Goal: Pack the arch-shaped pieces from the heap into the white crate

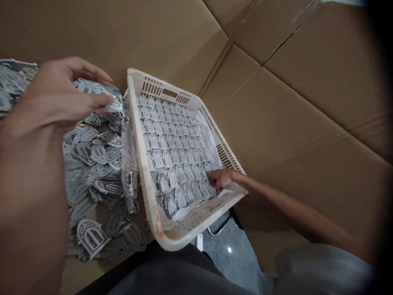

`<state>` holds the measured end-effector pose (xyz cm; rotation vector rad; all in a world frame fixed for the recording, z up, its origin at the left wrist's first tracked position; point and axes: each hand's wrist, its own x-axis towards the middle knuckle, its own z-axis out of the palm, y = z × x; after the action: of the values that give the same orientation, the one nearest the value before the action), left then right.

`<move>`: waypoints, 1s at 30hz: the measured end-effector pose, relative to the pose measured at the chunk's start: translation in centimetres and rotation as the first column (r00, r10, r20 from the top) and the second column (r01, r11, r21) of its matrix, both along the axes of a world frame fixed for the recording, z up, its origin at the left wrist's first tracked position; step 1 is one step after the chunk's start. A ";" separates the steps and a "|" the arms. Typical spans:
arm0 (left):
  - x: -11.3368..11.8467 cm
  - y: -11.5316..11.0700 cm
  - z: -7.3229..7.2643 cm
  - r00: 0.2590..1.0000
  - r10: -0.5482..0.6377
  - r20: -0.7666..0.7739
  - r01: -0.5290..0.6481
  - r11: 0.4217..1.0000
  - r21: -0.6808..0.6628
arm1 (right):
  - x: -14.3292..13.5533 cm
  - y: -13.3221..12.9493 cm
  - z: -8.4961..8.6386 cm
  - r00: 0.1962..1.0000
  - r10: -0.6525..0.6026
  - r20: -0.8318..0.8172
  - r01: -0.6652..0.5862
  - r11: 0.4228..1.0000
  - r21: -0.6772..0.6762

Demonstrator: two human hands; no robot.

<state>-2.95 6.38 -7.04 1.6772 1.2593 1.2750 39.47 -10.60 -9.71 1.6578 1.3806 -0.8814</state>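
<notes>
My left hand [66, 88] reaches over a heap of loose arch-shaped, window-like pieces [107, 186]. Its thumb and fingers are apart, close to a white-and-brown arched piece [116, 103] at the heap's top; whether they touch it is unclear. Inside a white plastic basket [144, 180], my right hand [221, 179] is curled down at the near right corner, beside the end of a row. What its fingers hold, if anything, is hidden. Rows of the same grey-white arched pieces [181, 155] stand close together in the basket.
Brown cardboard [294, 110] rises behind and to the right of the basket. White lining [210, 137] shows along the basket's inner side. More pieces [9, 88] are piled at the far left. Below lies a shiny grey floor [233, 250] with a curved metal bar [219, 229].
</notes>
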 end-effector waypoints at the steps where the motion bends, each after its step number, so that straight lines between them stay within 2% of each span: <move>1: 0.6 -0.7 0.7 1.000 0.001 0.006 -0.001 0.998 0.057 | -0.2 -0.1 -0.1 1.000 -0.020 0.008 0.020 1.000 0.001; 4: 2.2 -2.4 2.5 0.992 -0.083 0.094 0.082 0.996 0.018 | -0.6 -0.1 0.6 0.998 -0.062 0.032 0.062 0.998 0.003; 6: 3.2 -3.0 3.2 0.970 -0.173 0.170 0.171 0.985 0.021 | -1.0 0.4 2.2 0.997 -0.042 0.064 0.038 0.997 0.074; 8: 4.3 -3.5 3.5 0.926 -0.295 0.235 0.289 0.955 0.062 | -1.8 1.1 4.8 0.999 0.029 0.026 -0.035 0.959 0.281; 10: 5.4 -4.2 3.8 0.876 -0.397 0.273 0.390 0.917 0.081 | -3.2 1.8 7.6 0.977 0.126 -0.170 -0.014 0.840 0.543; 11: 5.9 -4.7 3.9 0.854 -0.435 0.285 0.433 0.898 0.074 | -4.2 2.2 8.9 0.931 0.178 -0.318 0.066 0.775 0.628; 12: 6.5 -5.2 4.1 0.835 -0.462 0.297 0.466 0.883 0.065 | -5.3 2.5 10.0 0.856 0.220 -0.469 0.173 0.732 0.659; 14: 7.7 -6.3 4.5 0.791 -0.510 0.339 0.531 0.847 0.037 | -7.8 3.0 11.3 0.673 0.270 -0.689 0.354 0.700 0.620; 17: 9.4 -7.7 4.8 0.743 -0.553 0.376 0.593 0.805 0.012 | -11.1 3.5 11.4 0.465 0.279 -0.840 0.478 0.719 0.504; 20: 11.0 -8.2 4.4 0.802 -0.487 0.345 0.514 0.858 0.017 | -12.5 3.8 10.4 0.381 0.245 -0.892 0.552 0.713 0.432; 21: 11.4 -8.2 4.2 0.833 -0.438 0.337 0.463 0.886 0.008 | -12.5 3.7 10.0 0.376 0.243 -0.894 0.588 0.684 0.433; 23: 12.2 -8.1 3.8 0.884 -0.330 0.332 0.368 0.928 -0.056 | -12.3 3.3 9.5 0.394 0.273 -0.878 0.662 0.577 0.477; 25: 12.6 -7.8 3.5 0.895 -0.281 0.345 0.353 0.921 -0.166 | -12.0 2.6 9.2 0.442 0.327 -0.835 0.698 0.459 0.549; 26: 12.7 -7.8 3.4 0.888 -0.281 0.365 0.374 0.902 -0.216 | -11.8 2.3 9.1 0.469 0.355 -0.809 0.693 0.420 0.586; 27: 12.7 -7.8 3.5 0.876 -0.289 0.386 0.403 0.880 -0.254 | -11.7 1.9 9.1 0.493 0.380 -0.783 0.676 0.398 0.619; 30: 12.7 -8.2 3.8 0.844 -0.355 0.401 0.493 0.809 -0.320 | -11.3 1.1 9.5 0.534 0.442 -0.721 0.606 0.395 0.691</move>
<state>9.76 -1.84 -3.20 1.2804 0.8096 0.8790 28.14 -9.52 -0.21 2.2174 2.9872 -1.1618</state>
